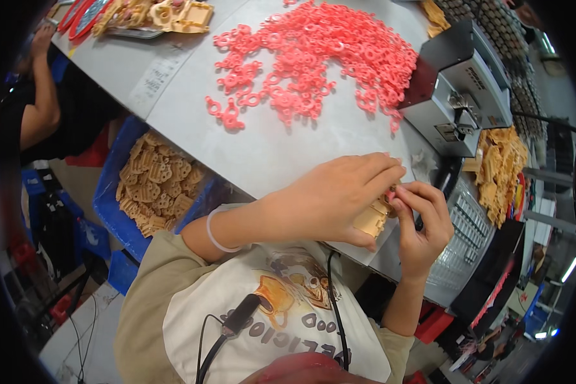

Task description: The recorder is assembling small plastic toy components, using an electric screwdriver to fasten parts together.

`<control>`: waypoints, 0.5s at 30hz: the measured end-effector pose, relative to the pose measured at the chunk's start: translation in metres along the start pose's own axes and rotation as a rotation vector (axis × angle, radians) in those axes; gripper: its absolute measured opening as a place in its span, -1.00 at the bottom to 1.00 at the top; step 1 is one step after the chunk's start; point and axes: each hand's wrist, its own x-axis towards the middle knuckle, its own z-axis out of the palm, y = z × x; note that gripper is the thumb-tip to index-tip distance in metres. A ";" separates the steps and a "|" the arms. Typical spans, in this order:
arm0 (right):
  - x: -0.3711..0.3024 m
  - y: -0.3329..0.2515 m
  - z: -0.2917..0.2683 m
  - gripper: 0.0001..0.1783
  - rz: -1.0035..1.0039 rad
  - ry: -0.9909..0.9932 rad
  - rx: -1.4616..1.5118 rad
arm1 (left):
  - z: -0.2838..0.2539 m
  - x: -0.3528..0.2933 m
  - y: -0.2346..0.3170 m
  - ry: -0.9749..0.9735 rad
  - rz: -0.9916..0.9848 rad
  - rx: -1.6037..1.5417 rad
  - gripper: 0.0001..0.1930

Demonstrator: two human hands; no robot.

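Observation:
My left hand is closed around a tan moulded plastic housing, its back turned up and its fingers covering much of the part. At the housing's far end, the thumb and forefinger of my right hand pinch together. A bit of a small pink part shows between those fingertips; the rest of it is hidden. Beyond my hands, a wide heap of pink ring-shaped plastic pieces covers the grey tabletop, with a few loose pieces at its near left side.
A grey boxy machine stands right of the heap. Tan parts and a tray with rows of small slots lie beyond my right hand. A blue bin of tan housings sits left below the table edge. Another person's arm is at far left.

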 end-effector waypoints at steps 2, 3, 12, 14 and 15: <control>-0.003 0.001 0.000 -0.78 -0.028 -0.006 -0.018 | -0.001 0.000 0.004 -0.047 -0.039 -0.030 -0.15; -0.004 0.002 0.000 -0.78 -0.049 -0.007 -0.054 | 0.000 0.000 0.004 -0.048 -0.046 -0.022 -0.15; 0.001 0.000 0.002 -0.79 -0.048 -0.047 -0.100 | 0.002 -0.003 -0.005 0.059 0.051 -0.007 -0.17; 0.005 0.005 0.003 -0.77 -0.030 -0.041 -0.100 | 0.000 -0.003 -0.006 0.063 0.072 0.006 -0.16; 0.006 0.007 0.003 -0.77 -0.069 -0.044 -0.070 | 0.000 -0.004 -0.005 0.093 0.094 0.064 -0.15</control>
